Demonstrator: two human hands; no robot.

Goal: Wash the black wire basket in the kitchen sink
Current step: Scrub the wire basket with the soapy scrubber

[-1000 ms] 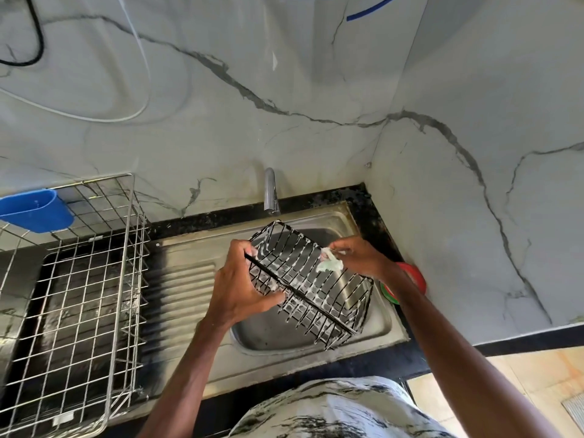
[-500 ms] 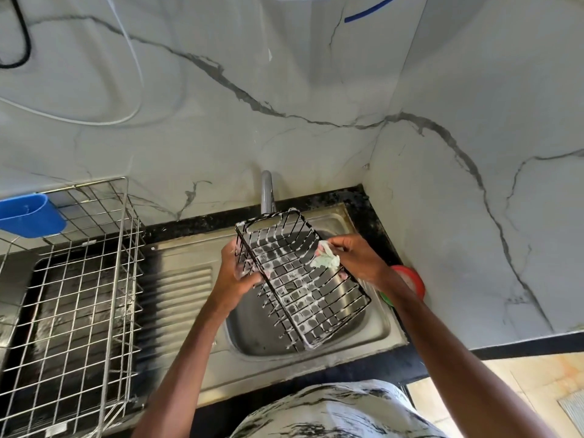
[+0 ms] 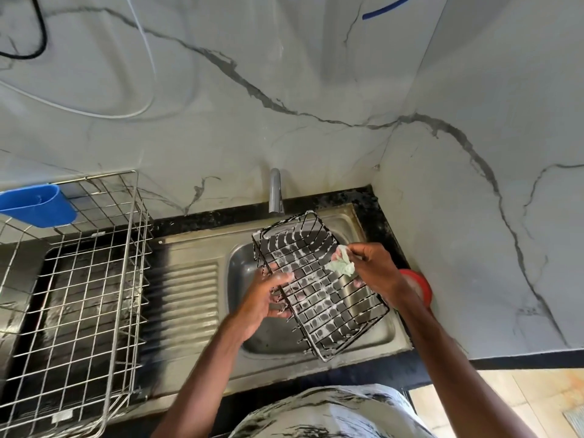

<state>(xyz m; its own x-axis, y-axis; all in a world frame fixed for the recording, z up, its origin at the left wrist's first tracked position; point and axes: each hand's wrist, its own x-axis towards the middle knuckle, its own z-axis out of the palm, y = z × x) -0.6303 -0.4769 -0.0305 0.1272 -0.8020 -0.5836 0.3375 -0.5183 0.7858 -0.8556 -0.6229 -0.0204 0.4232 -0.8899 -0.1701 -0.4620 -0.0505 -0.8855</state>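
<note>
Gripping with both hands, we hold the work over the sink (image 3: 189, 298). Our left hand (image 3: 264, 300) curls its fingers round the wires of the left long side of the black wire basket (image 3: 319, 289). Our right hand (image 3: 376, 273) pinches a crumpled pale green cloth (image 3: 341, 265) between thumb and fingertips, right at the basket's right long side.

So the basket lies between our two hands, tilted, with its far end up near the tap (image 3: 275, 191) and its near end low over the near rim of the sink bowl. White foam clings to many of its wires, and the steel of the bowl shows through them.

We count one basket, one cloth, one tap and one sink bowl with a ribbed drainboard to its left.

Left of the drainboard stands one silver wire dish rack (image 3: 94, 279), through whose mesh the dark counter shows. One blue plastic holder (image 3: 38, 205) hangs at the rack's far left edge; we cannot tell what it holds. One red round thing (image 3: 418, 287) sits just right of the sink, partly hidden by our right wrist.
</note>
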